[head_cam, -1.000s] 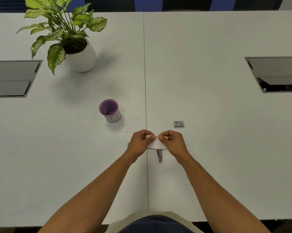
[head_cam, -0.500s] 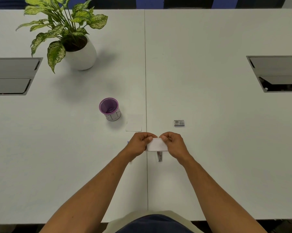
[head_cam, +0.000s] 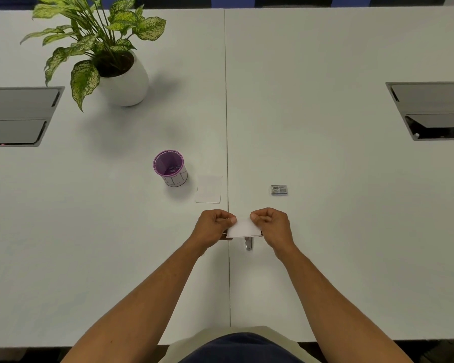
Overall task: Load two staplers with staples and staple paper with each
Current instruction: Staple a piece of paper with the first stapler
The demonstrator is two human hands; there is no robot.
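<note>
Both hands hold a small white folded paper (head_cam: 243, 227) above the white table (head_cam: 325, 244). My left hand (head_cam: 212, 226) pinches its left edge, and my right hand (head_cam: 271, 226) pinches its right edge. A silver stapler (head_cam: 248, 243) lies on the table right under the paper, only its near end showing. Another white paper slip (head_cam: 209, 189) lies flat just beyond my left hand. A small grey staple box (head_cam: 279, 189) sits to the far right of the hands. A second stapler is not clearly visible.
A purple pen cup (head_cam: 170, 167) stands left of the paper slip. A potted plant in a white pot (head_cam: 121, 79) is at the far left. Grey cable hatches sit at the left edge (head_cam: 16, 116) and the right edge (head_cam: 430, 111).
The hands have drawn the folded paper slightly toward me, uncovering the loose paper slip beyond them. The paper between the hands now shows wider and flatter.
</note>
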